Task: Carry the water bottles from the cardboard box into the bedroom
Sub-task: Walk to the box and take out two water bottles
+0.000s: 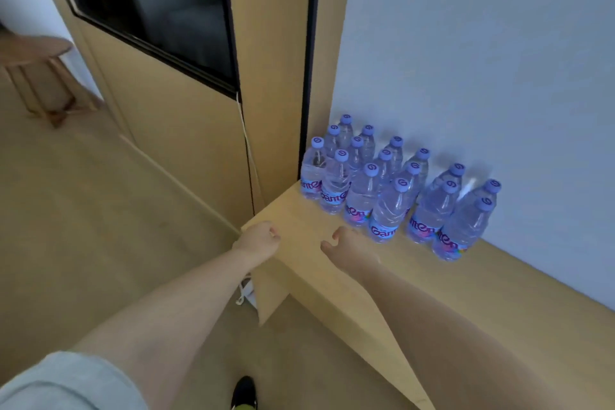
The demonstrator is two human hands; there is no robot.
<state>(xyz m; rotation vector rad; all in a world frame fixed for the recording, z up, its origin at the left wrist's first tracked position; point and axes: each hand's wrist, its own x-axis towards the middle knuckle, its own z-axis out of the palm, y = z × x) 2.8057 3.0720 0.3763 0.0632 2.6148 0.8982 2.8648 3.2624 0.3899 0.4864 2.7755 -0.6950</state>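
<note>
The water bottles stand upright in a tight cluster on the wooden ledge, back against the pale wall beside the door frame. I judge the risk to be a domino fall: they stand so close that a careless nudge to a front bottle could topple its neighbours, or roll one off the ledge's edge. My left hand hovers over the ledge's corner, fingers loosely curled, holding nothing. My right hand hangs just short of the front bottles, fingers loosely curled and empty, touching none.
</note>
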